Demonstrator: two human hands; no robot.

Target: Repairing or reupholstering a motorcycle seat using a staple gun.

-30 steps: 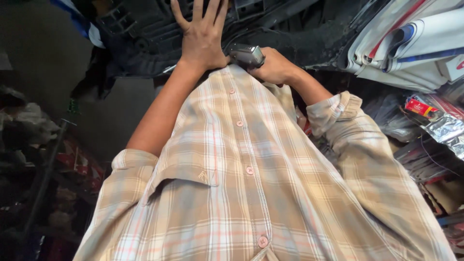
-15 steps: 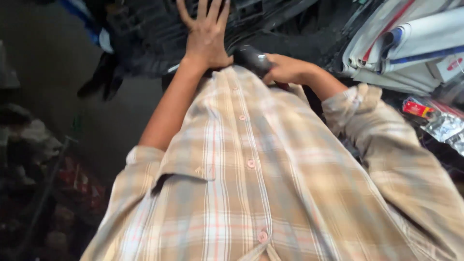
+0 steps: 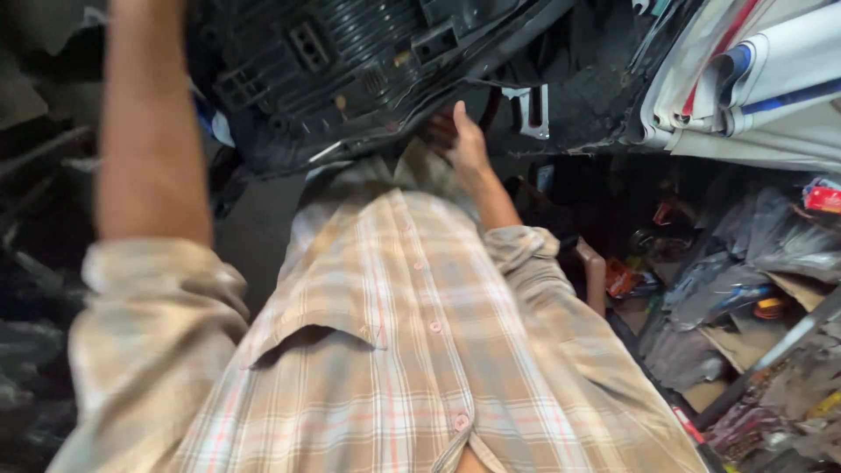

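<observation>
Beige plaid shirt; black ribbed panel; white, blue-striped rolls.

A large black plastic panel, ribbed and pierced with square openings, is seen tilted across the far middle of the scene. Its near edge is touched by the right hand (whatever is gripped stays hidden).

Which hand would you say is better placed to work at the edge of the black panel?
Right, probably: the right hand sits at the edge of the black panel, while the left arm reaches out of view.
</observation>
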